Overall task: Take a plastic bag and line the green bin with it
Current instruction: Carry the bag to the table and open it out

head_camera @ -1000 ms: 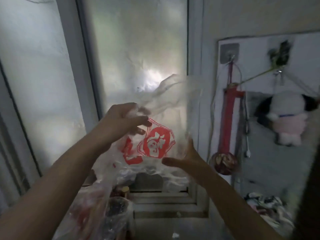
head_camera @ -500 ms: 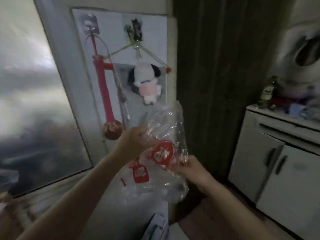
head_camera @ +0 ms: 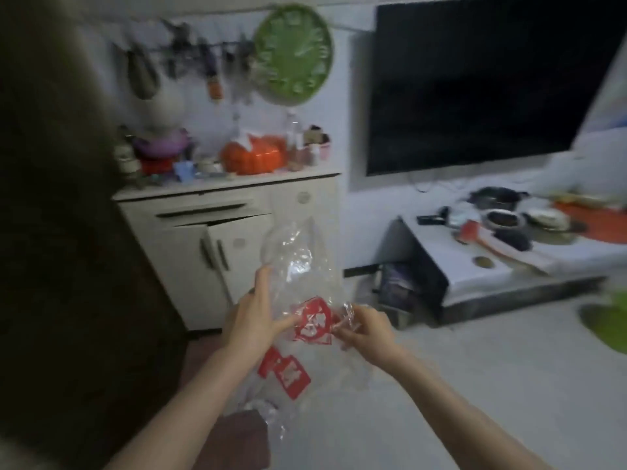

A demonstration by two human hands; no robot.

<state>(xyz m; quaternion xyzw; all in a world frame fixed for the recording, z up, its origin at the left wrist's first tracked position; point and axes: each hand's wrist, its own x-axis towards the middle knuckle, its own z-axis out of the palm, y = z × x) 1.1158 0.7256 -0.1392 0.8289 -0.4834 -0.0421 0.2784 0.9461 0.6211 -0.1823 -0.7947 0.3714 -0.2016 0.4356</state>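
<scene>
I hold the clear plastic bag (head_camera: 302, 266) in both hands, in the middle of the frame, and the bin is not lined yet.

At left of centre my left hand (head_camera: 252, 318) lies flat against the bag, fingers stretched up and thumb on the red print; the white cabinet (head_camera: 217, 245) stands behind it. Just right of it my right hand (head_camera: 364, 329) pinches a crumpled edge of the film between the fingertips. At the far right edge there is a green shape (head_camera: 607, 323) on the floor, probably the green bin, but it is cut off and blurred. I judge this is the opening step: next I must find the mouth, pull it apart, and carry the bag to the right.
</scene>
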